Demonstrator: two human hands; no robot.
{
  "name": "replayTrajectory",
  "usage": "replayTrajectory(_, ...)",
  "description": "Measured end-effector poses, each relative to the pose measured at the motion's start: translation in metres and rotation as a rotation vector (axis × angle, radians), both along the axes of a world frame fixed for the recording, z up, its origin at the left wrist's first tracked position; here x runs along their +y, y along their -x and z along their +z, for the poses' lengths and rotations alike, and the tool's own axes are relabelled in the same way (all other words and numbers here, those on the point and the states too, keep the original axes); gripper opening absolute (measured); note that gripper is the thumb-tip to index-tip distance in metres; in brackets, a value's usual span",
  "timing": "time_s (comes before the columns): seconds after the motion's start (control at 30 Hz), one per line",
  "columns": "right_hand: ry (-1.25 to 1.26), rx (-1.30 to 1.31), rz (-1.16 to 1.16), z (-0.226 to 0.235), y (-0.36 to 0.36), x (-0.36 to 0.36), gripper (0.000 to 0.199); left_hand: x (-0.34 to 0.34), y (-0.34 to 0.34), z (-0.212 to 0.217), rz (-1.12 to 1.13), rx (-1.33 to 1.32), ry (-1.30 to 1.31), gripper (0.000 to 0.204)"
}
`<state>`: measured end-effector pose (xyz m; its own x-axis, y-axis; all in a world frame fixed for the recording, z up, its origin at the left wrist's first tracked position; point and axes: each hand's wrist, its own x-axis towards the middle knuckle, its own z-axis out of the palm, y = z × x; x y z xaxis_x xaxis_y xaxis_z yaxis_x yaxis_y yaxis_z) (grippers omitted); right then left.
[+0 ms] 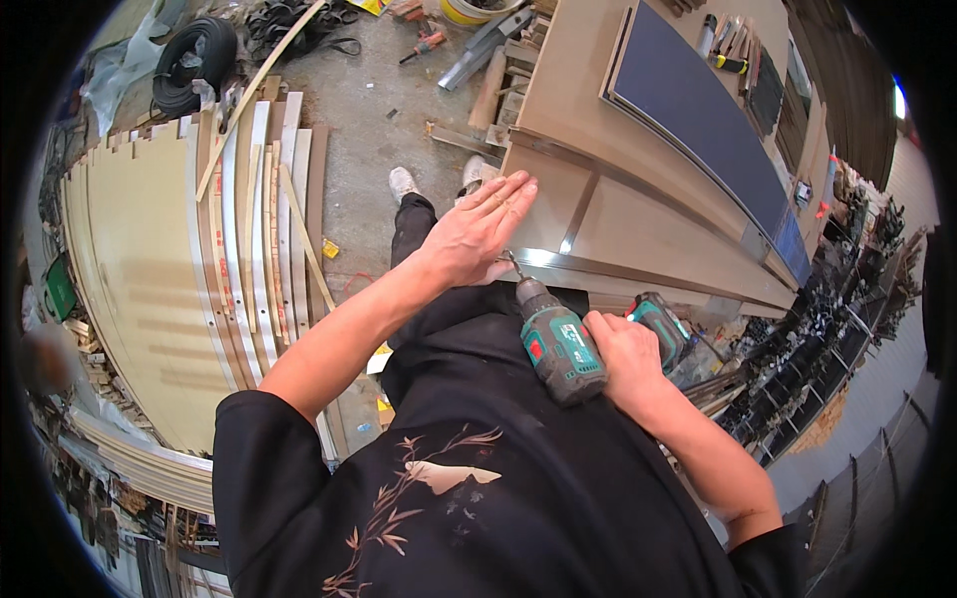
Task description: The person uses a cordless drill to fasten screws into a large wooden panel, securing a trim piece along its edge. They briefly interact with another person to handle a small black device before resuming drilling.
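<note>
My right hand (628, 351) is wrapped round the handle of a green and black cordless drill (568, 349), held in front of my body. Its bit (514, 265) points away from me, the tip close to the near corner of a brown panel (648, 221) and a shiny metal strip (578, 263) along its edge. My left hand (483, 227) lies over that corner, fingers stretched out and together, the thumb side near the bit. Whether the tip touches anything is hidden by this hand.
A dark blue panel (688, 110) lies on the brown boards at right. To the left stand a large pale board (140, 269) and several long strips (264, 219). A black coiled hose (196, 62), an orange-handled tool (427, 44) and a yellow bucket (474, 10) sit on the floor.
</note>
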<state>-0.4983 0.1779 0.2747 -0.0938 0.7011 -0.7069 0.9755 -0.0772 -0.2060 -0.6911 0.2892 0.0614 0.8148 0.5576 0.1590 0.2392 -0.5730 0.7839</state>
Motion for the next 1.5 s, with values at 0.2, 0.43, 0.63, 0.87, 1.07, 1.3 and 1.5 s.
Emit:
replayTrajectory(0.2,0.074,-0.072,0.05,-0.001,0.002,0.015,0.02,-0.001,0.001,0.001,-0.013,-0.01,0.04,0.116)
replayTrajectory(0.43,0.05,-0.141,0.231,-0.001,0.009,0.045,0.019,-0.001,0.0,-0.003,0.001,-0.01,0.026,0.116)
replayTrajectory(0.63,0.071,-0.138,0.191,0.004,0.013,0.051,0.019,-0.008,-0.003,-0.007,0.04,-0.044,0.034,0.117)
replayTrajectory(0.87,0.121,-0.17,0.176,0.002,0.013,0.051,0.031,-0.004,0.0,0.001,-0.002,0.017,0.028,0.109)
replayTrajectory(1.07,-0.03,0.029,0.048,-0.013,-0.011,0.015,0.035,-0.002,0.001,0.005,0.011,0.1,-0.063,0.102)
replayTrajectory(1.3,-0.213,0.348,-0.152,-0.028,-0.058,-0.062,0.048,-0.003,-0.005,0.026,0.027,0.233,-0.16,0.109)
replayTrajectory(1.5,-0.427,0.454,-0.325,-0.017,-0.164,-0.132,0.047,0.004,-0.037,0.065,0.138,0.258,-0.196,0.067)
